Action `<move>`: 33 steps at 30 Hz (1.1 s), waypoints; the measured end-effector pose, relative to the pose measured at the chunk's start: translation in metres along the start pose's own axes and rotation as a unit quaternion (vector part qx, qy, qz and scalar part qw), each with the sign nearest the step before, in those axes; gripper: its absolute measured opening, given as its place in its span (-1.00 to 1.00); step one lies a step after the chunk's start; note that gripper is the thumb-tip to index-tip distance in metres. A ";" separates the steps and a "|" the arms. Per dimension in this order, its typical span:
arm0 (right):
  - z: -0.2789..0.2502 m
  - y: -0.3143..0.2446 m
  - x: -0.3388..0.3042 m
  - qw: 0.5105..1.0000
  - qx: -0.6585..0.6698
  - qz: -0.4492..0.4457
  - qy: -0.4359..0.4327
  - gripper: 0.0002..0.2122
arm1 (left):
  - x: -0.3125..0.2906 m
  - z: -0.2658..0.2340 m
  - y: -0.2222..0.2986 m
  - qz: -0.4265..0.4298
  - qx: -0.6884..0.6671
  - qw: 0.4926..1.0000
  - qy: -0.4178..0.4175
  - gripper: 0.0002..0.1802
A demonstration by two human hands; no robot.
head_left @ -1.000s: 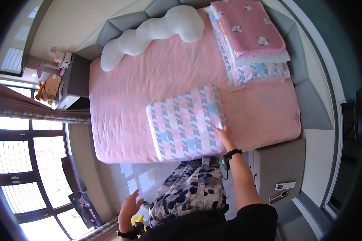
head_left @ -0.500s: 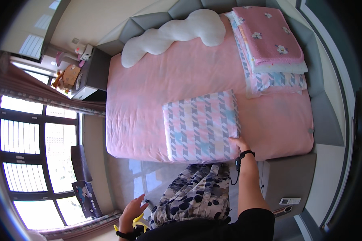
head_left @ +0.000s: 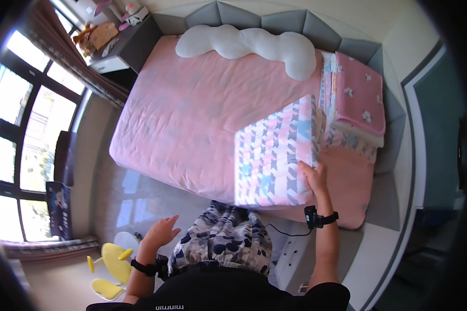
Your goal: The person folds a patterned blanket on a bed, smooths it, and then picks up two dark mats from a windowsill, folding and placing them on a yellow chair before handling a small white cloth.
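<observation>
seen from above, a person stands at the near side of a bed [head_left: 181,119] covered in a pink sheet. their right hand [head_left: 315,176] grips the right edge of a folded quilt [head_left: 275,155], patterned in pink, grey, blue and white. the quilt is at the bed's near edge, in front of the person; whether any of it is raised off the sheet, i cannot tell. the left hand [head_left: 162,231] is empty, its fingers loosely apart, well away from the quilt. just beyond the quilt's far right corner sits a stack of folded bedding topped by a pink blanket [head_left: 359,93]. the step in hand appears to be one-handed handling of the quilt; a next move would likely call for a firm pinch on all its layers, so the fold keeps its shape.
</observation>
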State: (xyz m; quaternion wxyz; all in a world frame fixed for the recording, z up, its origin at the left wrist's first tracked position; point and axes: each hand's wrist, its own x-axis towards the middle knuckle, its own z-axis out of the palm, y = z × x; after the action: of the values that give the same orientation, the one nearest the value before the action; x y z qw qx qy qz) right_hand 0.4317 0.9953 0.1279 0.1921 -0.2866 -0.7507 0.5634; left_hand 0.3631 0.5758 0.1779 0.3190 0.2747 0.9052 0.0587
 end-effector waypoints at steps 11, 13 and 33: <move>0.087 -0.126 -0.031 0.833 -0.438 -0.338 -0.008 -0.83 | -0.001 0.014 -0.103 -0.005 -0.067 0.995 0.067 -0.52; 0.147 -0.122 -0.020 0.801 -0.493 -0.334 -0.061 -0.83 | 0.020 -0.010 -0.126 -0.022 -0.058 0.996 0.068 -0.51; 0.235 -0.048 -0.128 0.904 -0.306 0.056 -0.293 -0.78 | 0.213 0.032 -0.193 0.196 -0.110 0.974 -0.033 -0.63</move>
State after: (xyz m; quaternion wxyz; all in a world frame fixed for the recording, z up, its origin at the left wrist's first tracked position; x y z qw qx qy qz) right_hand 0.3750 0.7302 0.1099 -0.1655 -0.1943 -0.8913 0.3748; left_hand 0.1564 0.5248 -0.0172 0.3589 0.4115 0.8110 0.2103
